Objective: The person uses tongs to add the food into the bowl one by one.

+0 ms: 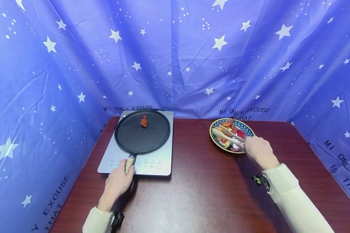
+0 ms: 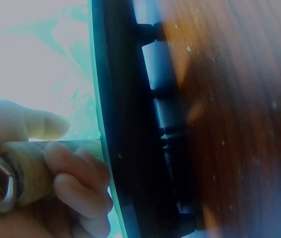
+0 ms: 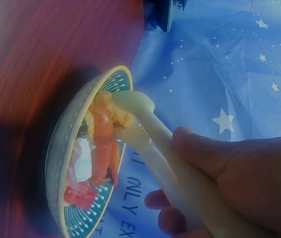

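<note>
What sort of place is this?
Probably a staged cooking corner rather than a working kitchen, though I can't be sure: star-printed cloth hangs along the back and both sides of a wooden-looking table, where a flat pan sits on an electric hotplate.

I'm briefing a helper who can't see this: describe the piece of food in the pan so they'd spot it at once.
On the left of the dark red table sits a silver hotplate, bearing a round black pan. In the pan's far half lies a small reddish-brown piece of food. It is alone there; the other food is in the patterned bowl on the right.
</note>
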Available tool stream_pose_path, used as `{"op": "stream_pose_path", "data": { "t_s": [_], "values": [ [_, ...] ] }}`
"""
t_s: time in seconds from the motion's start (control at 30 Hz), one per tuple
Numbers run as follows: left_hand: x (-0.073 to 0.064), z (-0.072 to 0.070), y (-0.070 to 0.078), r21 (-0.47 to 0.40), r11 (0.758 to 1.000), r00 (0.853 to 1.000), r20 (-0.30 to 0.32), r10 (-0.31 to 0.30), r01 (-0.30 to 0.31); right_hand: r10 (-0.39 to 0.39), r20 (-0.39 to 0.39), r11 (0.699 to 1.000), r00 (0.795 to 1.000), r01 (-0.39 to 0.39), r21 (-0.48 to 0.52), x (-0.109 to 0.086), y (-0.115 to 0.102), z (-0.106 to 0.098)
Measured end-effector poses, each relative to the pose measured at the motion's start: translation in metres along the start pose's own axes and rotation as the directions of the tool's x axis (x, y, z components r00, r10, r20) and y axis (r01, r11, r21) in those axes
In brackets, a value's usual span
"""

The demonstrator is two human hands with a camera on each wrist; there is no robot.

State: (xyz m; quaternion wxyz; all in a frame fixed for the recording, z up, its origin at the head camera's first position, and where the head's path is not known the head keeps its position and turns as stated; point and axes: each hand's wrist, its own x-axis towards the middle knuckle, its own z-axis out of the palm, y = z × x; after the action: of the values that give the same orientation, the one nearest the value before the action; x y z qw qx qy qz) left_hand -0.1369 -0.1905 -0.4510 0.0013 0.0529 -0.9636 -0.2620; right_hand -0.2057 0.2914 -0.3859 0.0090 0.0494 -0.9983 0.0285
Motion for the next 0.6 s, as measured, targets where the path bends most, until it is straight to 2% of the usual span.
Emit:
{"op": "stream_pose_path", "data": {
  "t_s": [0.37,0.6],
  "values": [
    [-0.0003,-0.0021,-0.0007,0.000,1.000,1.000,0.001,-0.004,0.004,0.015,0.038,1.000,0.999,-0.016,0.026,0.0075,0.0036,0.0000],
    [0.0006,-0.0007,-0.0010,-0.010,1.000,1.000,0.000,0.005,-0.005,-0.007,0.011,0.999,1.000,0.007,0.033,0.0045,0.0030,-0.0009]
  ]
}}
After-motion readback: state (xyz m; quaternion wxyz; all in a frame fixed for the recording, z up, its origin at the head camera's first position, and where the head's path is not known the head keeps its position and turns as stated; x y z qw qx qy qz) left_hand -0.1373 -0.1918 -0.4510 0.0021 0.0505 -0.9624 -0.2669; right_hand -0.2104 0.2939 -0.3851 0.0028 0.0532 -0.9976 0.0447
